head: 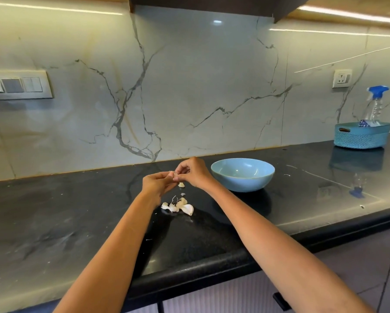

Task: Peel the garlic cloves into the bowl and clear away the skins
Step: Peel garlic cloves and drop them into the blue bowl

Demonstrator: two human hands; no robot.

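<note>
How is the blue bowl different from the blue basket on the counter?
The bowl has smooth, plain walls, while the basket has a woven-looking texture and a handle cutout. The bowl looks empty inside, while the basket holds a spray bottle. The bowl stands near the two hands, just to their right, while the basket stands far to the right, by the wall. Both are blue and rest upright on the dark counter.

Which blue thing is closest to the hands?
The round blue bowl, just beside the right hand. The blue basket and spray bottle sit far off right.
</note>
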